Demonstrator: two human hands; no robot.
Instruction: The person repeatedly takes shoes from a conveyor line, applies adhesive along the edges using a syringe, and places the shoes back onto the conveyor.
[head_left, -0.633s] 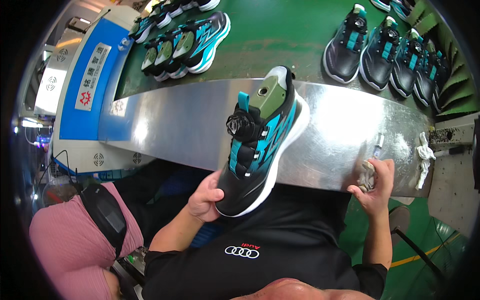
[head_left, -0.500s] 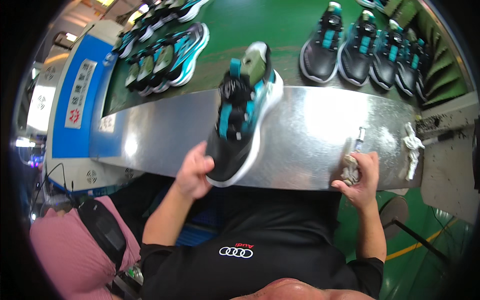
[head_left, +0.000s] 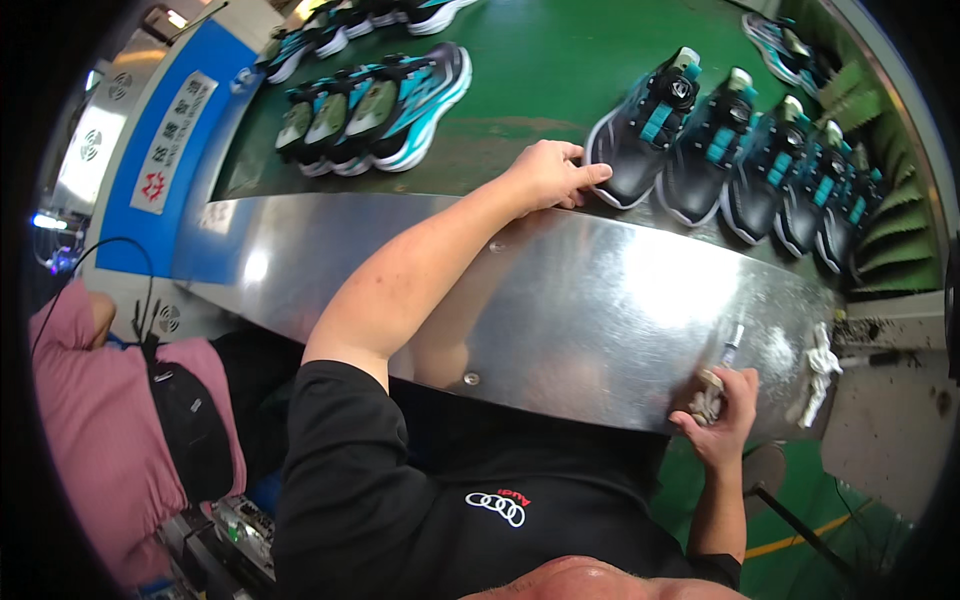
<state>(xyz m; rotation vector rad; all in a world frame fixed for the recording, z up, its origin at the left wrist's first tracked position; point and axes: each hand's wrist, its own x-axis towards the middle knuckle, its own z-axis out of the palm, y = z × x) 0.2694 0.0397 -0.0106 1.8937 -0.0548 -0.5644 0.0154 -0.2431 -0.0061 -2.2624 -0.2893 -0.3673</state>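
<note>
At the left end of the right-hand row, my left hand grips the toe of a black sneaker with teal straps and a pale sole. Its thumb lies over the toe; the other fingers are partly hidden at the shoe's side. My right hand, low over the metal ledge, is closed around a crumpled off-white cloth. A slim silvery tool juts out just beyond the cloth; whether the fingers hold it too is hidden.
Several like sneakers continue the row toward a green strip curtain. More sneakers stand at the left on the green belt. A twisted white cloth lies on the ledge's right end. A person in pink is at lower left.
My left hand held a sneaker up over the ledge; it has since reached forward and right to the row's leftmost sneaker. My right hand keeps its grip. The view has turned slightly.
</note>
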